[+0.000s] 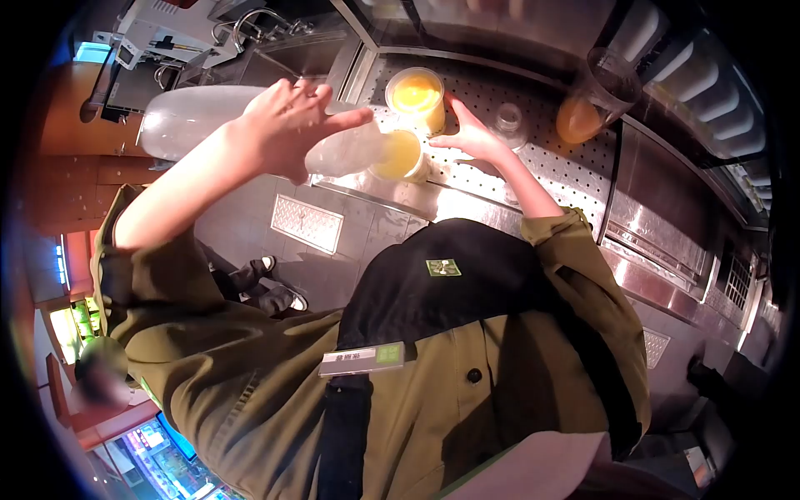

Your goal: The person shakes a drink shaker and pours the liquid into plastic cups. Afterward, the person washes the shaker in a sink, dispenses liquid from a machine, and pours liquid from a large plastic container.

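My left hand (287, 125) is wrapped round a large translucent plastic shaker (187, 121), tilted nearly on its side. Its narrow end reaches over a clear cup of yellow drink (402, 156) near the counter's front edge and hides part of it. Behind that cup is a second clear cup with yellow drink (417, 93), seen from above. My right hand (471, 137) curves its thumb and fingers round the right side of this rear cup. Its thumb tip also lies close to the front cup. Whether liquid is flowing is unclear.
Both cups stand on a perforated metal drain tray (546, 167). A small clear container (508, 121) stands right of my right hand. Farther right is a clear jug (596, 96) with orange liquid. A tap (250, 29) is at the back left. A person's shoes (287, 296) show on the floor.
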